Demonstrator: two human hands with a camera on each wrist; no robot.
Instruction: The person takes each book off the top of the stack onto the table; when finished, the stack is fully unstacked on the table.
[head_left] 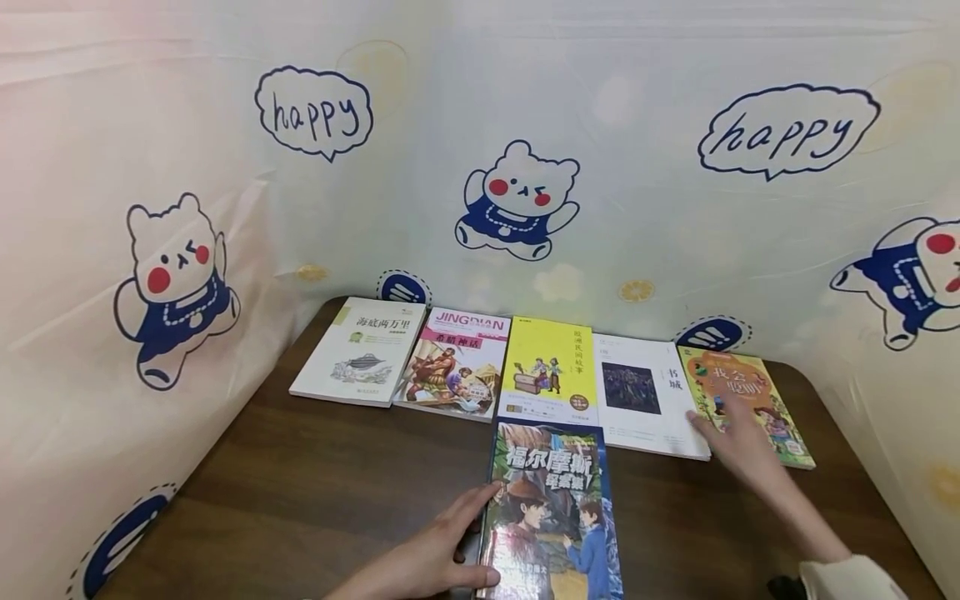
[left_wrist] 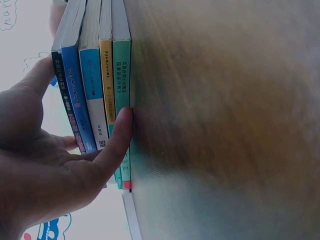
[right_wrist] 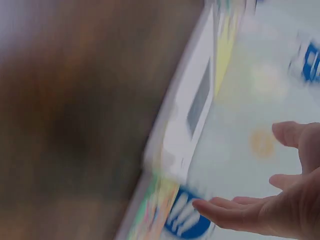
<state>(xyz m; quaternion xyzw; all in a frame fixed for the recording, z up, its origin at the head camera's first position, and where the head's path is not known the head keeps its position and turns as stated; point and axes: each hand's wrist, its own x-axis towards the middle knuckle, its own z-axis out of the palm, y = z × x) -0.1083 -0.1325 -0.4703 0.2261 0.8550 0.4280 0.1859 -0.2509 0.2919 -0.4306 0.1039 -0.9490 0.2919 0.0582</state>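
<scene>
Near the front middle of the table lies a stack of several books (left_wrist: 92, 70), topped by a dark comic-style book (head_left: 551, 517) with two drawn figures. My left hand (head_left: 442, 542) rests against the stack's left side, its digits spread along the spines and touching the top book's edge. One finger reaches down to the green spine of the bottom book in the left wrist view. At the back right, my right hand (head_left: 738, 442) hovers over a white book with a dark picture (head_left: 630, 387) and an orange-and-green book (head_left: 731, 375). Its fingers are extended and hold nothing.
Along the back of the brown table (head_left: 315, 500), a white book (head_left: 367, 350), a pink-titled book (head_left: 453, 362) and a yellow book (head_left: 551, 367) lie flat in the same row. A pale curtain (head_left: 420, 108) with bear prints surrounds the table.
</scene>
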